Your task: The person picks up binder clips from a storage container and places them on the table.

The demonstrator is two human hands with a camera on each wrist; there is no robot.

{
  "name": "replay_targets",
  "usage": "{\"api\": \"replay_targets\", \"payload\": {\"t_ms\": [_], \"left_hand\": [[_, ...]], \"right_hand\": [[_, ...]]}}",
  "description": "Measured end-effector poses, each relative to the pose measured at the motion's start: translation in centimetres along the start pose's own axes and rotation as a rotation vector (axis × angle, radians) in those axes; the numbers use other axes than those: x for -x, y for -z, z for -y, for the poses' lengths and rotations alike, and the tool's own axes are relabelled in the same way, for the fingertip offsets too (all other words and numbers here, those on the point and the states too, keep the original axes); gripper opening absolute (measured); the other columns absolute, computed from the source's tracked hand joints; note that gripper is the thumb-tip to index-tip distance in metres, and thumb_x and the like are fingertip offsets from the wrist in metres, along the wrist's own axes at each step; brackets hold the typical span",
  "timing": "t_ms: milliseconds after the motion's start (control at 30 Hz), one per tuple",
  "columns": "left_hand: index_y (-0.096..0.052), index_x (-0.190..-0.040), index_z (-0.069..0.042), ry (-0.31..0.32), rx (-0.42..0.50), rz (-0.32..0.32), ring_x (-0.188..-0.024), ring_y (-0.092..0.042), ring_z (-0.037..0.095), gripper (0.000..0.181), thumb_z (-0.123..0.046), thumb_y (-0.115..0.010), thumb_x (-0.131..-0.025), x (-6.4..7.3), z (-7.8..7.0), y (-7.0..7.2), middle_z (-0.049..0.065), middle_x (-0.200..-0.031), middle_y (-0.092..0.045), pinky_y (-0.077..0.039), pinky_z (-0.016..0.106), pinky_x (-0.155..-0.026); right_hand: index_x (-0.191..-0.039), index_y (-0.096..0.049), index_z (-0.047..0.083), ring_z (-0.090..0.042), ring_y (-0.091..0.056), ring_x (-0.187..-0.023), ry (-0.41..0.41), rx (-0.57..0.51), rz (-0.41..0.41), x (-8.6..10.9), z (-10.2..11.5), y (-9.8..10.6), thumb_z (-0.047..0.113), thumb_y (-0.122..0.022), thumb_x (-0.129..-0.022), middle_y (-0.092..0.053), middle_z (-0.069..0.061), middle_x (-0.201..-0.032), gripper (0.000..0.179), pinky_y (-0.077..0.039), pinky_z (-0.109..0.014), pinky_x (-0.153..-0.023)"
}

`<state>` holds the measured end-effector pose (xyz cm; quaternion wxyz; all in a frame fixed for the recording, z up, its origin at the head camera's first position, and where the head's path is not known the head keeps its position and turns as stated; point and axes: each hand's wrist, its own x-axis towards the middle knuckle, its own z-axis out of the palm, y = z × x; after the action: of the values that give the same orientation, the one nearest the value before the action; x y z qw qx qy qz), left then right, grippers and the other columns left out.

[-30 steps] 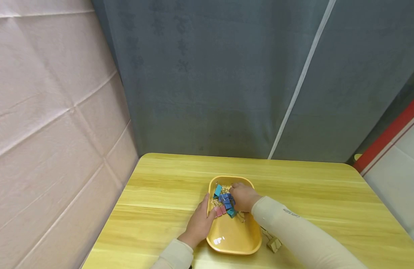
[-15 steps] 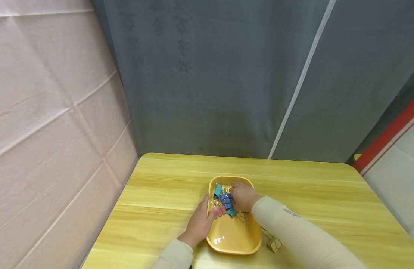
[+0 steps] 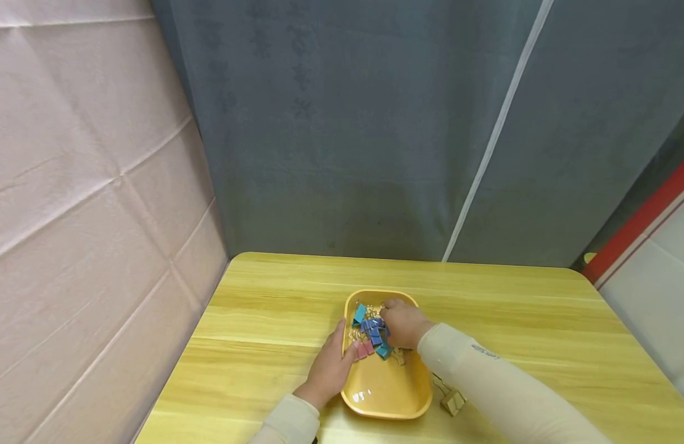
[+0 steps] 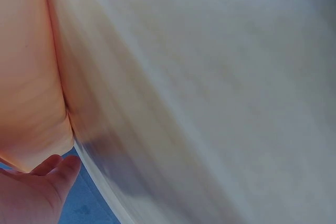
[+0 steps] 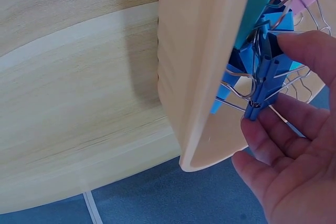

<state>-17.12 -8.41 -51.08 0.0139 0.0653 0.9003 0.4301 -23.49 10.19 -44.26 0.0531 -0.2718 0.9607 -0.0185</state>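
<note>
A yellow plastic tray (image 3: 383, 394) stands on the table with several binder clips at its far end. My left hand (image 3: 326, 371) holds the tray's left side, thumb over the rim beside the pink clips (image 3: 364, 349) and fingers along the outside. Inside the tray, my right hand (image 3: 404, 325) pinches a dark blue binder clip (image 5: 266, 82) between thumb and fingertips, clearest in the right wrist view. Other blue clips (image 3: 375, 333) and teal clips (image 3: 359, 314) lie beside it, their wire handles tangled close together. The right hand partly covers the pile in the head view.
A gold binder clip (image 3: 453, 402) lies on the wood-grain table (image 3: 264, 320), outside the tray's right side and close to the right sleeve (image 3: 486, 370). A grey curtain (image 3: 330, 123) hangs behind the table, and a pale cloth wall (image 3: 86, 185) stands at left.
Both hands and the tray keep nearly the same place. Only slight shifts show at the clips near the right fingers and in the right forearm.
</note>
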Motion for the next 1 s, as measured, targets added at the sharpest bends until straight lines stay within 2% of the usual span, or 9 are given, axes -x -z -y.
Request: {"api": "replay_targets", "payload": {"t_ms": [533,1000], "left_hand": [[-0.023,-0.153,-0.006,0.012,-0.008,-0.012,-0.133,-0.039,0.044,0.065,-0.039,-0.045,-0.102,0.06,-0.05,-0.15,0.025,-0.148,-0.038,-0.032,0.058,-0.110],[-0.022,-0.153,-0.006,0.012,-0.013,-0.008,-0.132,-0.040,0.046,0.065,-0.039,-0.044,-0.102,0.22,-0.22,0.08,0.026,-0.148,-0.037,-0.032,0.060,-0.109]], "right_hand": [[-0.114,-0.065,-0.002,-0.031,-0.054,-0.115,-0.008,0.016,-0.004,0.24,-0.11,0.28,0.017,-0.084,-0.070,-0.059,-0.014,-0.120,0.051,-0.049,-0.042,-0.099],[-0.118,-0.064,-0.002,-0.030,-0.055,-0.114,-0.013,-0.041,-0.033,0.97,-0.49,0.95,0.016,-0.082,-0.073,-0.060,-0.015,-0.120,0.052,-0.052,-0.041,-0.095]]}}
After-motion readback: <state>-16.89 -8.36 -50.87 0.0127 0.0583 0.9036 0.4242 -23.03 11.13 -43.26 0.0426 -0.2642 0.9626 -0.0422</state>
